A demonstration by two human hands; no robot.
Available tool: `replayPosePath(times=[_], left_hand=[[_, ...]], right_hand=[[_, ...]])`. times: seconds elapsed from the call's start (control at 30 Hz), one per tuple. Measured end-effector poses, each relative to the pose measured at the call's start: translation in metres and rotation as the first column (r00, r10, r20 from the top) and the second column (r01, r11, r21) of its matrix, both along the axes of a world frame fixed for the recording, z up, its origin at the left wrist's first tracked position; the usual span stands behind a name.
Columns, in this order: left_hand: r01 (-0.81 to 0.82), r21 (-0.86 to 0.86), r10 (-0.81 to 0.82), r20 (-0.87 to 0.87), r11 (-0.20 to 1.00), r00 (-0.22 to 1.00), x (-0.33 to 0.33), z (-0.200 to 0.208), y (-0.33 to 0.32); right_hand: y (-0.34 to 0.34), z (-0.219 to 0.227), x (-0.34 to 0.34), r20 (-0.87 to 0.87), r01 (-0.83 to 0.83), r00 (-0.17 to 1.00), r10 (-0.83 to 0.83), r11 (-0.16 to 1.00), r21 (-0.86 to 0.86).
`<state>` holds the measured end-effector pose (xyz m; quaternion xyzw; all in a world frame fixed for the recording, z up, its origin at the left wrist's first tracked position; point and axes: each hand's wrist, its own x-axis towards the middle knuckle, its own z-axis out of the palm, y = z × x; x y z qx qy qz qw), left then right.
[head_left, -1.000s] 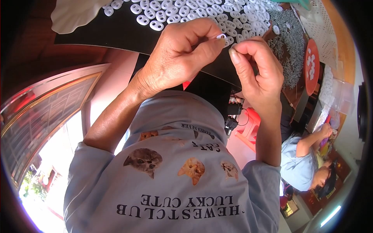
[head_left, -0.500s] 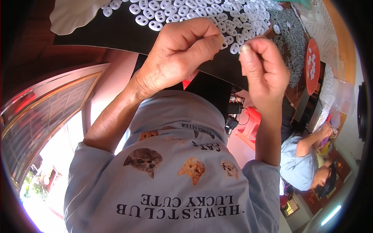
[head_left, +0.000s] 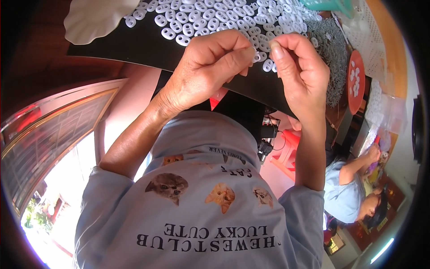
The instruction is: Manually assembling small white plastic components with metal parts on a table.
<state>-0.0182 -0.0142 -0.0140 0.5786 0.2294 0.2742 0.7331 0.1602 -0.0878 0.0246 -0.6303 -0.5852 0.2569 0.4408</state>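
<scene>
My left hand [head_left: 210,69] is closed in a pinch above the near edge of a black tabletop, thumb against the curled fingers. White shows right at its thumb tip, but I cannot tell whether that is a held piece or one lying behind. Facing it, a small gap away, my right hand [head_left: 302,71] pinches thumb and forefinger together; what lies between them is hidden. Just beyond both hands spread many white oval pieces [head_left: 188,30], each with two holes. To the right of them lies a heap of small grey pieces [head_left: 329,58], too fine to name.
A cream scalloped dish [head_left: 92,22] stands at the far left of the black tabletop [head_left: 116,56]. A teal container [head_left: 333,5] is at the back right. An orange-red dish [head_left: 356,83] holds several white pieces. Another person [head_left: 345,188] works at the right, beyond a red stool [head_left: 286,150].
My right hand has moved slightly left and up, its fingertips nearer my left hand. My left hand stays pinched and has shifted slightly. The whole view has moved a little.
</scene>
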Motion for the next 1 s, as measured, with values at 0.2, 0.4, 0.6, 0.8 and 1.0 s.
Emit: replayPosePath(times=[0.2,0.4,0.6,0.8,1.0], left_hand=[[-0.033,-0.052,0.037,0.083,0.998,0.996,0.002,-0.004,-0.001],[0.000,-0.068,0.004,0.067,0.998,0.998,-0.003,0.000,0.002],[0.004,-0.074,0.001,0.069,0.997,0.998,-0.004,-0.001,0.001],[0.002,-0.064,0.004,0.102,0.998,0.995,-0.005,-0.003,0.001],[-0.020,-0.028,0.024,0.122,0.999,0.992,-0.003,-0.004,0.000]], right_hand=[[0.004,0.002,-0.008,0.003,-0.007,1.000,0.007,1.000,-0.007],[0.005,0.005,-0.014,-0.103,-0.037,0.994,0.035,0.999,-0.016],[0.008,0.004,-0.015,-0.155,-0.059,0.986,0.058,0.998,-0.002],[0.009,0.004,-0.016,-0.191,-0.074,0.979,0.070,0.997,-0.012],[0.009,0.004,-0.018,-0.185,-0.073,0.980,0.068,0.997,-0.023]])
